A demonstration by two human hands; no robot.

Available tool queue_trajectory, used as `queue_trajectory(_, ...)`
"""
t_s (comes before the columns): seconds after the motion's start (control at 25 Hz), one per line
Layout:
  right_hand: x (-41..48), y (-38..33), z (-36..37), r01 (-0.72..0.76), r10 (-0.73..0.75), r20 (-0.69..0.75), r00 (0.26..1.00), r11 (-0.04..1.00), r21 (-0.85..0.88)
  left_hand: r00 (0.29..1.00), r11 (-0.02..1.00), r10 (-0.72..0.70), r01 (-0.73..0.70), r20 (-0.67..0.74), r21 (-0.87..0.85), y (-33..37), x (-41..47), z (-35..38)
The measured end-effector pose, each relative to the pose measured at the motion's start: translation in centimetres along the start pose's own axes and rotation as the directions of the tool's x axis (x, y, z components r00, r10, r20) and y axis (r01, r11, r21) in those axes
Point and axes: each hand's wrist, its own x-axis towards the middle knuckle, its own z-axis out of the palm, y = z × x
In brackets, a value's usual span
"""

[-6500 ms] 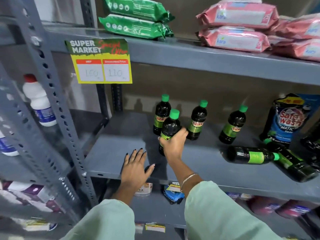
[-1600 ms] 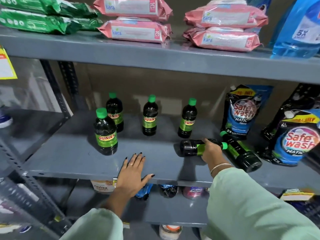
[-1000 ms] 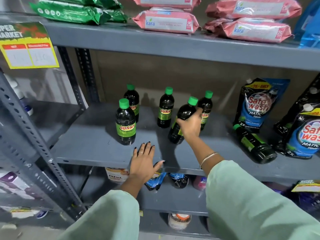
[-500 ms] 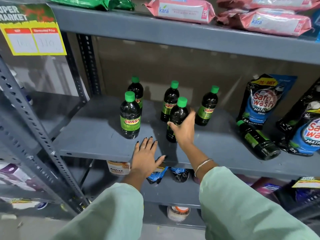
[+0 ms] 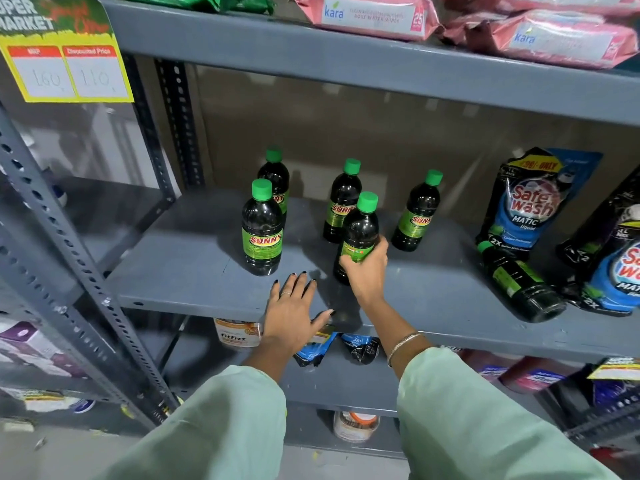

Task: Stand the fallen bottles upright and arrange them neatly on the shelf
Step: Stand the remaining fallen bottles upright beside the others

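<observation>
Several dark Sunny bottles with green caps stand upright on the grey shelf (image 5: 187, 271). One stands at the front left (image 5: 261, 233), with three more in a back row (image 5: 275, 178) (image 5: 343, 202) (image 5: 417, 216). My right hand (image 5: 365, 271) is shut on the lower half of a front-middle bottle (image 5: 358, 230), which stands upright on the shelf. My left hand (image 5: 292, 313) lies flat, fingers spread, on the shelf's front edge. One more bottle (image 5: 519, 285) lies on its side at the right, cap pointing to the back.
Safe Wash pouches (image 5: 533, 202) (image 5: 620, 271) lean at the right, next to the fallen bottle. Pink Kara wipe packs (image 5: 374, 13) lie on the shelf above. A yellow price sign (image 5: 65, 60) hangs top left. Slotted uprights (image 5: 62, 258) stand at the left. Goods fill the lower shelf (image 5: 239, 336).
My right hand picked up a fallen bottle at the right, carried it left and stood it in front of the back row. Half a second ago the fingers were loose on it; now they grip it.
</observation>
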Motion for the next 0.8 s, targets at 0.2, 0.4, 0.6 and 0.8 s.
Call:
queue_trajectory(0.2, 0.3, 0.3, 0.0, 0.026, -0.028, -0.019, 0.999, 0.994, -0.105, 1.0, 1.0, 0.002, -0.002, -0.004, 0.003, -0.1, 0.0, 0.1)
queue_trajectory(0.4, 0.9, 1.2, -0.3, -0.035, 0.039, 0.112, 0.993, 0.999, -0.035, 1.0, 1.0, -0.008, 0.008, 0.004, -0.003, 0.0, 0.0, 0.0)
queue_trajectory(0.6, 1.4, 1.3, -0.4, 0.007, 0.013, 0.108, 0.994, 0.984, -0.18, 1.0, 1.0, -0.009, 0.009, 0.0, -0.012, -0.1, 0.0, 0.0)
queue_trajectory(0.8, 0.9, 1.1, -1.1, -0.106, 0.096, 0.212, 0.973, 0.994, 0.039, 1.0, 1.0, -0.006, 0.006, -0.02, -0.008, 0.0, 0.0, 0.1)
